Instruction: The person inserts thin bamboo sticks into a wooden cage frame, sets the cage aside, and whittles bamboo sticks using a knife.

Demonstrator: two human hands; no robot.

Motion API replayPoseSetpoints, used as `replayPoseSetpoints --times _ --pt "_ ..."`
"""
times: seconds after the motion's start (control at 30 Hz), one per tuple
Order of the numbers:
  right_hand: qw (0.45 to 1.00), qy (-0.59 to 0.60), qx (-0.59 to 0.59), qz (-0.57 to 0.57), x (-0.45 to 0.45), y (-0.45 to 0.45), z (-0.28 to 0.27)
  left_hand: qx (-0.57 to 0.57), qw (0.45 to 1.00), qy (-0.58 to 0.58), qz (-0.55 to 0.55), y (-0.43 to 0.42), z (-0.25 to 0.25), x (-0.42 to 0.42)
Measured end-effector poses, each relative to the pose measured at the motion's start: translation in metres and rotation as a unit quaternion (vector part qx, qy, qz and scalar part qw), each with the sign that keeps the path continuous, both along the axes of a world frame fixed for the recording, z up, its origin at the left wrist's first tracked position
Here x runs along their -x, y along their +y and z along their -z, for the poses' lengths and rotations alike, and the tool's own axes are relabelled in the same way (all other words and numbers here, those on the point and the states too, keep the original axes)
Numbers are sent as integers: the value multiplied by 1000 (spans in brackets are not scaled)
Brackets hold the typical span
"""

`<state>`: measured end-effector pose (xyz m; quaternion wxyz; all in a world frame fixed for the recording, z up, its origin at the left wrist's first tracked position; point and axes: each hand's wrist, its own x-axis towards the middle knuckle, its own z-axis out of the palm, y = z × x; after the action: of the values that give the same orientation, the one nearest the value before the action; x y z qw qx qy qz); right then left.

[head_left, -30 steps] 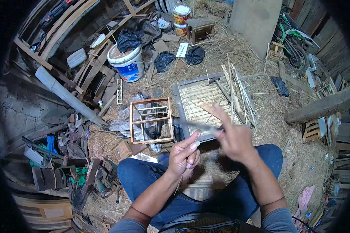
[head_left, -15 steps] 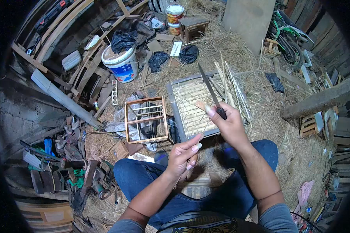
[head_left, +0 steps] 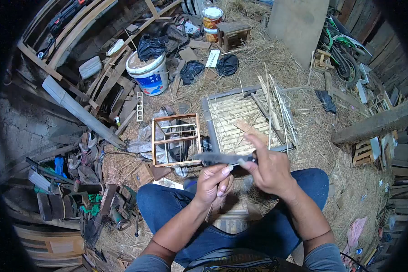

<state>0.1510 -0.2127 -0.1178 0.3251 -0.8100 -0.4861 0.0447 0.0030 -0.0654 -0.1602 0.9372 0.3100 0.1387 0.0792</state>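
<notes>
My right hand (head_left: pixel 273 171) grips a knife (head_left: pixel 220 158) by its dark handle, with the index finger raised off it. The blade is blurred by motion and points left, just above my left hand (head_left: pixel 213 183). My left hand's thumb and fingers are pinched on a thin wooden strip, mostly hidden by the fingers and the knife. Beyond both hands lies a framed panel of pale slats (head_left: pixel 229 113), with a flat piece of wood (head_left: pixel 250 131) on it. A small wooden frame with thin bars (head_left: pixel 176 139) stands to the left of the panel.
Long split sticks (head_left: pixel 276 109) lie over the panel's right side. A white bucket (head_left: pixel 147 75) stands at the back left, a small stool (head_left: pixel 234 34) at the back. A thick wooden beam (head_left: pixel 376 121) juts in from the right. Straw and shavings cover the floor.
The knife has swung from pointing up and away to lying level, pointing left over my left hand. My right hand has lowered toward my left. The view has shifted slightly.
</notes>
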Motion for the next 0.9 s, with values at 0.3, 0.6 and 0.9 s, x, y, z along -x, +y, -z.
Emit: replayPoseSetpoints --times 0.3,0.6,0.9 --pt "999 0 -25 -22 6 1 -4 22 999 14 21 0 -5 1" --pt "993 -42 -41 105 -30 -2 4 4 999 -34 33 5 0 1" --pt "1000 -13 -19 -8 -3 4 3 30 999 -17 41 7 -1 1"
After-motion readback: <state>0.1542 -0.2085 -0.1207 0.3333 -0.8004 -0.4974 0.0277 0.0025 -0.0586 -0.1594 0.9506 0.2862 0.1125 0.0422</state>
